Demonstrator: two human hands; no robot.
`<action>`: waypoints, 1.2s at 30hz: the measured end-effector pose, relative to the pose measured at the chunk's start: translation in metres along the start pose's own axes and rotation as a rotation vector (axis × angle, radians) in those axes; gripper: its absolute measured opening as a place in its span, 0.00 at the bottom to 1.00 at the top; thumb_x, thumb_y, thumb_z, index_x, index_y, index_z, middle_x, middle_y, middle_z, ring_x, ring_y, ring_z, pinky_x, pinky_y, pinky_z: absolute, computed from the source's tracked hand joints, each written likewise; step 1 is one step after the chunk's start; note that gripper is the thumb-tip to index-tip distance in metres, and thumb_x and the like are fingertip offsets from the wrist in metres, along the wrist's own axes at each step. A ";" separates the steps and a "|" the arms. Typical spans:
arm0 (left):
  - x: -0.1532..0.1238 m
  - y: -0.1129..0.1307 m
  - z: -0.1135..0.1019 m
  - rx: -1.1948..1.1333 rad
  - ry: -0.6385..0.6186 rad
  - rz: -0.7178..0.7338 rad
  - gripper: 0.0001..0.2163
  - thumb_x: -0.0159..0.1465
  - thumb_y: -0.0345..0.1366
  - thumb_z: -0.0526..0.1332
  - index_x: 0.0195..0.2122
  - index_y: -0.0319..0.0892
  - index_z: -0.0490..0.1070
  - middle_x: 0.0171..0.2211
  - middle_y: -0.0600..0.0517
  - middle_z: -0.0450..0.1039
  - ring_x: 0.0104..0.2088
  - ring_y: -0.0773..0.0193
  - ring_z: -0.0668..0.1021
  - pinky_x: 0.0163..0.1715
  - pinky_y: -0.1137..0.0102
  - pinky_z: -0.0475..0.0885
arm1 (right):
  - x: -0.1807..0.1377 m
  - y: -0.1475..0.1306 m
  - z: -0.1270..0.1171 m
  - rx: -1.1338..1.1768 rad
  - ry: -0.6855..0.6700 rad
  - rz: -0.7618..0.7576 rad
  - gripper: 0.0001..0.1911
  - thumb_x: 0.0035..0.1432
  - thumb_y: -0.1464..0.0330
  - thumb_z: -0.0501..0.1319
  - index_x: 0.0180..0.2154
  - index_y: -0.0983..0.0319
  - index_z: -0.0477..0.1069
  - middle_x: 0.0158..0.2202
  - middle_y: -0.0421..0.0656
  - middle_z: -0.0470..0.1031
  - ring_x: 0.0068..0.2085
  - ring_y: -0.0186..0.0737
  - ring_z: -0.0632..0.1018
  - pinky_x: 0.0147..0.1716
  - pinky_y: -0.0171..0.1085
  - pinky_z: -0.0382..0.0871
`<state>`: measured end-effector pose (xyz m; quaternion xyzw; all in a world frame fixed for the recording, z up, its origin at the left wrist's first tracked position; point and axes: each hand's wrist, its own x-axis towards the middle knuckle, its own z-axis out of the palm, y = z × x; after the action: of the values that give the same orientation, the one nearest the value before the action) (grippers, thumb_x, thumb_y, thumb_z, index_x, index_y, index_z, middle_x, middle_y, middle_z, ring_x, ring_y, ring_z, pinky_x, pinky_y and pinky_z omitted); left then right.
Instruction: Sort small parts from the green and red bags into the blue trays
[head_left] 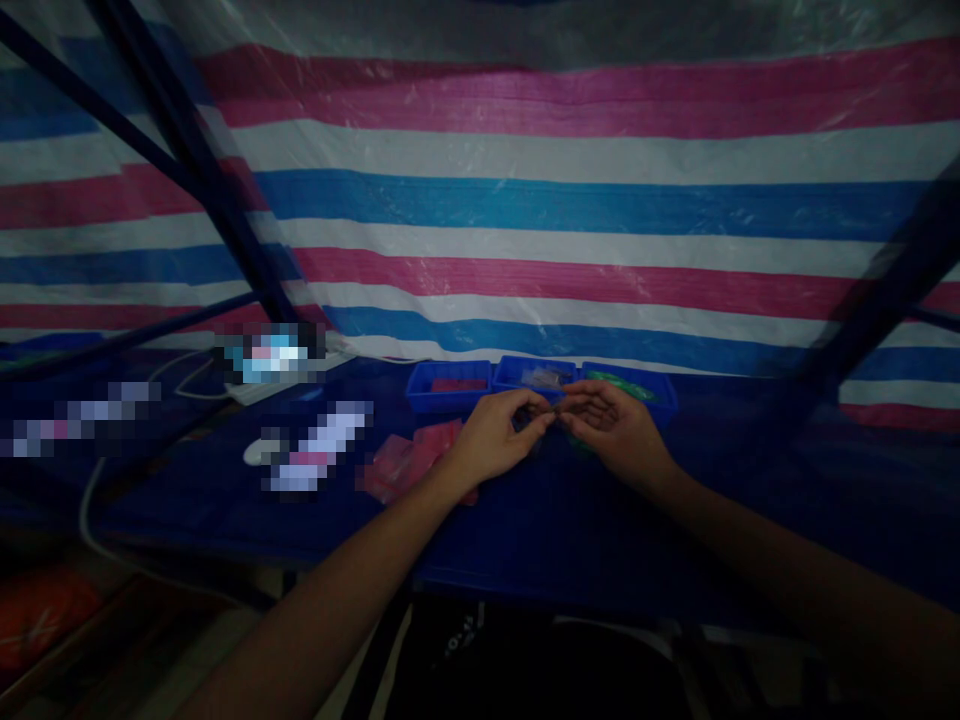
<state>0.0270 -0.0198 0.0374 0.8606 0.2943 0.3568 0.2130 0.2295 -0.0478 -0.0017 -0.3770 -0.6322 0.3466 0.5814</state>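
Observation:
My left hand (pixel 501 432) and my right hand (pixel 616 428) meet over the blue table (pixel 540 540), thumbs and fingers pinched together. Whatever sits between the fingertips is small and dark, and I cannot make it out. Beside my left wrist lie several flat pink plastic packets (pixel 405 462), partly covered by the forearm. Just beyond the hands stand three blue bins: a left bin (pixel 420 402) with pink packets in it, a middle bin (pixel 517 365) holding clear bags, and a right bin (pixel 664 400) with green packets. A bit of green shows under my right hand.
To the left are a white computer mouse (pixel 262 452), a white power strip (pixel 289 380) with cables, and some blurred-out items. Dark metal frame bars (pixel 176 165) slant on both sides. A striped plastic sheet (pixel 570 205) hangs behind the table. Something orange (pixel 45 620) lies low at the left.

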 end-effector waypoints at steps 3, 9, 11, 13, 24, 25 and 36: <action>-0.001 0.001 -0.001 -0.011 0.011 0.001 0.06 0.69 0.36 0.60 0.40 0.43 0.75 0.36 0.51 0.79 0.37 0.62 0.79 0.38 0.67 0.71 | 0.000 0.000 0.001 -0.009 -0.001 -0.011 0.21 0.56 0.64 0.70 0.50 0.59 0.70 0.42 0.46 0.80 0.44 0.43 0.82 0.48 0.46 0.79; -0.001 0.002 0.002 -0.004 0.002 0.021 0.03 0.66 0.32 0.60 0.39 0.43 0.73 0.37 0.51 0.77 0.37 0.62 0.77 0.38 0.67 0.70 | -0.003 -0.002 0.004 -0.114 -0.017 -0.095 0.20 0.58 0.66 0.69 0.52 0.58 0.71 0.43 0.46 0.79 0.44 0.44 0.82 0.49 0.47 0.78; -0.001 0.001 0.004 0.009 -0.007 0.016 0.02 0.64 0.31 0.60 0.37 0.42 0.72 0.35 0.52 0.75 0.35 0.63 0.76 0.36 0.68 0.69 | -0.006 -0.005 0.005 -0.160 -0.033 -0.119 0.19 0.59 0.67 0.68 0.52 0.57 0.72 0.43 0.45 0.79 0.45 0.44 0.82 0.50 0.47 0.77; 0.000 0.001 0.005 0.019 -0.011 0.009 0.02 0.64 0.30 0.59 0.35 0.41 0.71 0.33 0.52 0.74 0.34 0.63 0.75 0.34 0.69 0.68 | -0.008 -0.008 0.007 -0.194 -0.033 -0.116 0.17 0.59 0.67 0.68 0.51 0.57 0.73 0.44 0.45 0.79 0.45 0.44 0.82 0.51 0.47 0.77; -0.002 0.005 0.007 0.141 0.042 -0.065 0.03 0.65 0.31 0.57 0.35 0.42 0.70 0.33 0.53 0.74 0.33 0.63 0.75 0.35 0.68 0.68 | -0.005 -0.010 0.009 -0.087 0.028 -0.007 0.17 0.58 0.64 0.70 0.49 0.58 0.75 0.42 0.46 0.81 0.43 0.43 0.82 0.49 0.46 0.78; -0.002 0.005 0.008 0.140 0.044 -0.073 0.03 0.65 0.31 0.58 0.36 0.42 0.70 0.33 0.53 0.75 0.33 0.63 0.75 0.35 0.68 0.68 | -0.005 -0.009 0.009 -0.082 0.038 -0.012 0.18 0.57 0.64 0.70 0.49 0.58 0.75 0.42 0.45 0.81 0.43 0.43 0.82 0.49 0.46 0.78; -0.001 0.000 0.004 -0.162 0.000 -0.063 0.12 0.69 0.31 0.57 0.52 0.44 0.73 0.40 0.51 0.80 0.36 0.63 0.80 0.36 0.70 0.72 | -0.004 -0.017 -0.004 -0.531 0.009 -0.334 0.12 0.61 0.71 0.64 0.47 0.56 0.76 0.42 0.43 0.80 0.40 0.43 0.80 0.43 0.45 0.76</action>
<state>0.0292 -0.0207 0.0342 0.8309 0.2914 0.3726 0.2930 0.2323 -0.0598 0.0118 -0.4083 -0.7513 0.0675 0.5141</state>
